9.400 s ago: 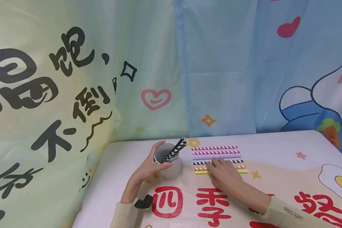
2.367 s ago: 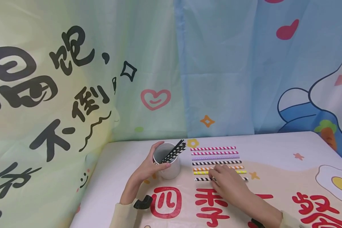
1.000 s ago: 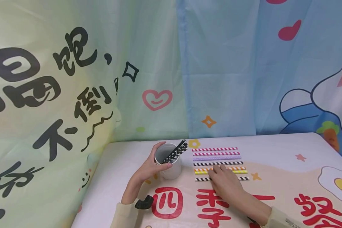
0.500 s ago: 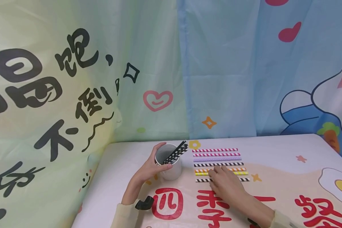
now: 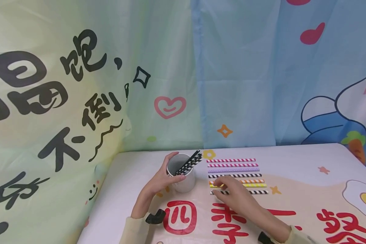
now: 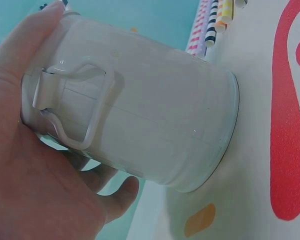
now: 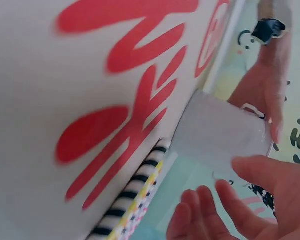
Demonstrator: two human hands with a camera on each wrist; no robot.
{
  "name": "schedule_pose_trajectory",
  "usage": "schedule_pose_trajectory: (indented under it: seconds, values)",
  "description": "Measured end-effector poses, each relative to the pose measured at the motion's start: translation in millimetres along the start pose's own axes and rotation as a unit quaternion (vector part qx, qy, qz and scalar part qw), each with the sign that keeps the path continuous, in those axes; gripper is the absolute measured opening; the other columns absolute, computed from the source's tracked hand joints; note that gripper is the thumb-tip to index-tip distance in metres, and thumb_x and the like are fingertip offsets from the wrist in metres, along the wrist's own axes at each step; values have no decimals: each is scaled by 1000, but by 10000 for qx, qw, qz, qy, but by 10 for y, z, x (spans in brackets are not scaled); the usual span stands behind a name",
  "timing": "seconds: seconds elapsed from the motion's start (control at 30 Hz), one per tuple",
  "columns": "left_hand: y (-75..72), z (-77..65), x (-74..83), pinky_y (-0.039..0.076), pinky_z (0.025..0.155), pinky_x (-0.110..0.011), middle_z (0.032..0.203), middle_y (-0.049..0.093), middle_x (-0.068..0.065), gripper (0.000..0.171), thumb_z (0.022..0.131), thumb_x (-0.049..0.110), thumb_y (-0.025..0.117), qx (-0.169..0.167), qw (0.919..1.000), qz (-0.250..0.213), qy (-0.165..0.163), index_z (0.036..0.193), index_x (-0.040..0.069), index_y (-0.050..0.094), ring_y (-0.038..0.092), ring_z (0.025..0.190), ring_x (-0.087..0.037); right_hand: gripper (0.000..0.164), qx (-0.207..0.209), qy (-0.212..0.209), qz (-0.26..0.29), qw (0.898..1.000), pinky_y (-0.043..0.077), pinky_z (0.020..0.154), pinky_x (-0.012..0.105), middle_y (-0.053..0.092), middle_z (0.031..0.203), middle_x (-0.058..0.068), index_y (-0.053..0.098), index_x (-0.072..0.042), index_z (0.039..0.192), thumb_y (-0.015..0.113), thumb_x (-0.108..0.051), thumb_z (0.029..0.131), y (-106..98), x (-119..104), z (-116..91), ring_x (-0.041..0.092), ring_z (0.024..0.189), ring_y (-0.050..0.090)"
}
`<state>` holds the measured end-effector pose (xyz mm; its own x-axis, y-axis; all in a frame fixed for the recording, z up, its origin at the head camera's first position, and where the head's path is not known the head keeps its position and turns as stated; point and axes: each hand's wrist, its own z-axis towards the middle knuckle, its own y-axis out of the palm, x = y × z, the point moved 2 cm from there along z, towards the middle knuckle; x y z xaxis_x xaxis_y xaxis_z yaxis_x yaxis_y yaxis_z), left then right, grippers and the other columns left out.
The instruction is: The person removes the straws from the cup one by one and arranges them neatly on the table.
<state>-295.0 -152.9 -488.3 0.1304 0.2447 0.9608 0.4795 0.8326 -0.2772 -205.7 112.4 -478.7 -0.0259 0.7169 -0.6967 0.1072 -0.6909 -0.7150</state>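
Note:
My left hand (image 5: 158,181) grips a white cup (image 5: 186,183) by its rim, thumb across the near side. A small wire handle (image 6: 104,110) shows on its wall in the left wrist view. Several black-and-white patterned paper straws (image 5: 189,163) lean out of it to the right. Over the left part of a row of straws hovers my right hand (image 5: 239,198), thumb and fingers spread apart, holding nothing. Nearest it lies a black-and-white striped straw (image 5: 260,192); behind come a yellow straw (image 5: 256,185), an orange one (image 5: 257,181) and another black-striped straw (image 5: 247,175).
Farther back in the row lie a purple straw (image 5: 231,170) and two pink striped straws (image 5: 231,165). A printed cloth (image 5: 302,200) with red characters covers the table. Printed curtains (image 5: 238,84) hang behind and at the left.
A black-and-white striped straw has joined the near side of the row, and the cup holds fewer. Lately my right hand has let go, spreading its fingers and shifting left. The left hand stays on the cup.

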Motion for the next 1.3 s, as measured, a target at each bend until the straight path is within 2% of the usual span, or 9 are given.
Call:
schedule_pose_trajectory:
  seconds: [0.13, 0.3, 0.47, 0.63, 0.9, 1.07, 1.3]
  values:
    - [4, 12, 5, 37, 113, -60, 155, 33, -13, 92, 86, 31, 78, -11, 10000, -15, 25, 156, 30, 19, 35, 142, -33, 26, -171, -45, 829, 9964, 55, 76, 22, 66, 107, -4, 68, -19, 112, 78, -22, 88, 24, -44, 9, 12, 94, 61]
    - [2, 7, 0, 37, 112, -61, 154, 34, -14, 94, 86, 31, 78, -5, 10000, 13, 3, 158, 25, 17, 35, 141, -34, 27, -333, -209, 1175, 9923, 53, 75, 18, 68, 108, -3, 68, -17, 113, 77, -25, 89, 76, -114, 22, 11, 92, 62]
    - [-10, -16, 1, 35, 114, -61, 155, 33, -15, 95, 87, 31, 78, -17, 10000, -38, 10, 158, 25, 16, 35, 142, -35, 23, 43, -194, 1450, 9892, 53, 82, 19, 68, 107, -7, 68, -22, 113, 75, -27, 91, 150, -192, 67, 8, 94, 63]
    - [-27, -21, 7, 36, 114, -61, 155, 34, -14, 94, 86, 32, 78, 21, 10000, -7, 12, 157, 27, 17, 36, 141, -34, 18, 390, -306, 1839, 9817, 55, 82, 20, 69, 108, -3, 68, -23, 109, 74, -23, 92, 207, -286, 149, 11, 96, 65]
    - [-6, 26, -42, 39, 113, -57, 154, 35, -12, 91, 87, 32, 77, -95, 10000, 11, 10, 156, 32, 18, 37, 141, -32, 20, 837, -298, 2281, 9696, 54, 82, 21, 69, 112, 0, 69, -19, 112, 73, -25, 93, 273, -363, 283, 15, 97, 65]
    - [10, 15, -28, 40, 112, -57, 154, 35, -11, 92, 87, 31, 77, -76, 10000, -54, 21, 157, 29, 17, 37, 140, -31, 20, 1078, -499, 2610, 9580, 54, 82, 23, 70, 109, 2, 70, -15, 109, 73, -26, 93, 344, -395, 385, 18, 94, 66]
    - [-5, 7, -13, 41, 111, -56, 153, 36, -9, 91, 87, 33, 77, -55, 10000, -20, 40, 156, 32, 18, 38, 139, -31, 20, 1423, -523, 2547, 9550, 53, 82, 26, 70, 105, 0, 69, -17, 104, 75, -31, 91, 401, -448, 472, 18, 93, 64]
